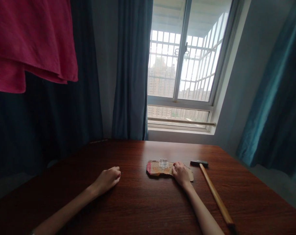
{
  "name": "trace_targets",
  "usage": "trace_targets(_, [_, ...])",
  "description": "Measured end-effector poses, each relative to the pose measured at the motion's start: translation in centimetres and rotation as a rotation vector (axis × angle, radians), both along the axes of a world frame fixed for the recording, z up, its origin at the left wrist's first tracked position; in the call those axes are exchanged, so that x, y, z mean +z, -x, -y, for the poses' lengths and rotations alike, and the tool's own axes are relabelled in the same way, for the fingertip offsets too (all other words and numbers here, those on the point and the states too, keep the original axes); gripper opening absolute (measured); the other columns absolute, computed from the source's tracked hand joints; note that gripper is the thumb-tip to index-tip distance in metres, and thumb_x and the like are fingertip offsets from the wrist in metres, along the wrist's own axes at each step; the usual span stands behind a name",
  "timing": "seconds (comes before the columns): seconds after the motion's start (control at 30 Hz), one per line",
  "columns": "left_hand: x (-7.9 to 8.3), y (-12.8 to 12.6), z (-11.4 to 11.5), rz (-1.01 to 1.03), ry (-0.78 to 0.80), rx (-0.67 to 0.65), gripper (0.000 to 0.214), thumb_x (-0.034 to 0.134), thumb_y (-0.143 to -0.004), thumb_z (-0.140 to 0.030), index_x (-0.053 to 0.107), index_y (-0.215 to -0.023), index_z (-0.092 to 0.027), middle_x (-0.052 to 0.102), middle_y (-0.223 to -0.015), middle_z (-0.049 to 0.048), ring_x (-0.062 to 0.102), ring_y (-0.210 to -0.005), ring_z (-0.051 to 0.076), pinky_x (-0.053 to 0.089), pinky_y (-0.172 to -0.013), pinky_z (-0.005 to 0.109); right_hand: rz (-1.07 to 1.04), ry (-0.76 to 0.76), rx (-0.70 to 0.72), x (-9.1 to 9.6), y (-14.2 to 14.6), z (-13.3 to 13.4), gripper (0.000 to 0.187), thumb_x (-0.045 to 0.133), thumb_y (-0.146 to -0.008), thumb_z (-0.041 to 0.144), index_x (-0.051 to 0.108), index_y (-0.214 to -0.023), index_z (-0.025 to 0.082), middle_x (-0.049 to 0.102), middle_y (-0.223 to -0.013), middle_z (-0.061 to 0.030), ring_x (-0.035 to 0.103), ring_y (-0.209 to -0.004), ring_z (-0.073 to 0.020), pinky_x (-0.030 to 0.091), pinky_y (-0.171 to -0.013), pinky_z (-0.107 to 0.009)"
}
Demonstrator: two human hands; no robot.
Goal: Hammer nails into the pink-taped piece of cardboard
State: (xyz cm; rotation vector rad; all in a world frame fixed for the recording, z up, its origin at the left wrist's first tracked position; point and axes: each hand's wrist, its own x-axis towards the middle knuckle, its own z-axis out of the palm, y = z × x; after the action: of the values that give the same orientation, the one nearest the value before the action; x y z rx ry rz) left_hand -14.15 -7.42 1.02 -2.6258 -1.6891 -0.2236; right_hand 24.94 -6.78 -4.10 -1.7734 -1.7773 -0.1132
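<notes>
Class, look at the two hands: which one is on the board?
The right hand: it rests toward the right end of the board. The left hand is curled, apart from the board.

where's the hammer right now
In the head view, the hammer lies on the table toward the right, just right of the right hand and the nail-studded board.
</notes>
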Motion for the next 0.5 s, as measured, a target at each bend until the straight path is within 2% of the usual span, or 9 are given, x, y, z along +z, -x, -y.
trace_targets(0.27, [-0.4,-0.2,-0.6,-0.082,-0.005,0.083,0.016,0.042,-0.079,-0.017,0.057,-0.072,-0.018,0.059,-0.085,0.0042,0.06,-0.079,0.018,0.038,-0.066,0.025,-0.011,-0.004,-0.003,-0.1,-0.1,0.0,0.019,0.044,-0.082,0.025,0.06,-0.088,0.019,0.062,-0.092,-0.0078,0.056,-0.09,-0.0192,0.036,-0.081,-0.026])
trace_targets(0.4, [-0.5,-0.9,-0.7,-0.118,-0.017,0.027,0.014,0.043,-0.078,-0.017,0.056,-0.074,-0.018,0.06,-0.085,0.0058,0.059,-0.081,0.02,0.04,-0.068,0.027,-0.022,-0.011,0.004,-0.2,-0.1,0.0,0.019,0.044,-0.081,0.024,0.061,-0.088,0.019,0.063,-0.091,-0.0083,0.056,-0.092,-0.0199,0.037,-0.082,-0.027])
trace_targets(0.5, [-0.1,-2.3,-0.6,-0.076,-0.01,-0.046,0.012,0.043,-0.077,-0.015,0.055,-0.077,-0.018,0.061,-0.082,0.0061,0.06,-0.078,0.021,0.04,-0.068,0.028,-0.045,-0.017,0.022,0.0,-0.2,0.1,0.02,0.045,-0.08,0.023,0.062,-0.088,0.018,0.063,-0.091,-0.0088,0.056,-0.091,-0.0205,0.038,-0.083,-0.029])
